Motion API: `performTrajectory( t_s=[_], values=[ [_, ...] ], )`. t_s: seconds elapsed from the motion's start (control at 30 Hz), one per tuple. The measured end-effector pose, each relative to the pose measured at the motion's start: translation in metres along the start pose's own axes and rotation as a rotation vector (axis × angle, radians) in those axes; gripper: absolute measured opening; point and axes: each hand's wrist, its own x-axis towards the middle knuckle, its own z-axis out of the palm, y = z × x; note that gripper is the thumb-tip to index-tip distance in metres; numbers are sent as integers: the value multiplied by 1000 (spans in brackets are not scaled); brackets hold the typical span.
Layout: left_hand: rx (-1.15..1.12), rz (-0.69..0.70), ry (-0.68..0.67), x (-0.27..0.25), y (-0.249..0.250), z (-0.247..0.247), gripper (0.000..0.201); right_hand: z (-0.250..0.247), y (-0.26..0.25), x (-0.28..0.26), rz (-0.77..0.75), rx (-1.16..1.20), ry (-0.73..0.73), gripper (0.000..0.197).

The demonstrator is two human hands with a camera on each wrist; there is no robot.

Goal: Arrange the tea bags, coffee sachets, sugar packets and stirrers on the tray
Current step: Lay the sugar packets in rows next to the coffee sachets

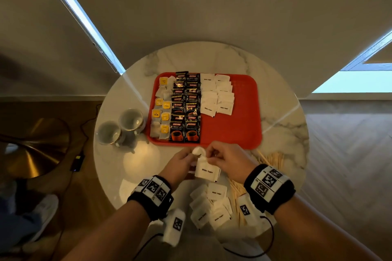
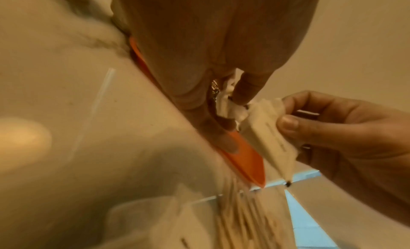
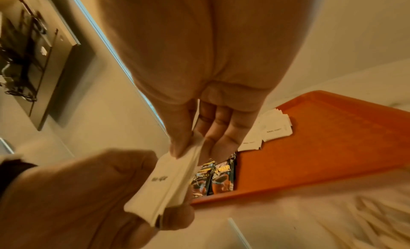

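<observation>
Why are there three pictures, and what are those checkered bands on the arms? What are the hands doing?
A person wears three cameras: one on the head looking down, one on each wrist. The checkered wristbands carry the wrist cameras. On the round table sits a red tray with tea bags, coffee sachets and sugar packets in rows. More sugar packets and wooden stirrers wait beside it, near two cups. The left hand and right hand together pinch a small stack of sugar packets.

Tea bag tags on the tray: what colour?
Yellow, some printed "TEA"; the tea bag tags show best in the head view.
</observation>
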Motion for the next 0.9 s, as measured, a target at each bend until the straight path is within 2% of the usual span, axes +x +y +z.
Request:
performTrajectory(
  t_s=[0.13, 0.23, 0.33, 0.4, 0.6, 0.73, 0.9],
  values=[
    [-181, -67, -110, -4, 8, 17, 37, -2, -3, 2, -39, 28, 85, 11],
    [-277, -41, -103, -3, 10, 23, 32, -1, 1, -1, -61, 37, 250, 16],
    [-385, -5, -54, 2, 13, 25, 31, 2, 4, -9, 37, 62, 339, 34],
    [-406, 3, -34, 4, 14, 29, 29, 8, 9, -12, 116, 109, 347, 37],
    [-449, -12, 3, 10, 15, 35, 40, 12, 20, -10, 190, 357, 472, 30],
    [-425, 58, 1, 11, 12, 32, 38, 10, 28, -3, 213, 492, 455, 17],
    [-401, 88, 120, 15, 10, 24, 31, -9, 33, 18, 281, 452, 488, 12]
  ],
)
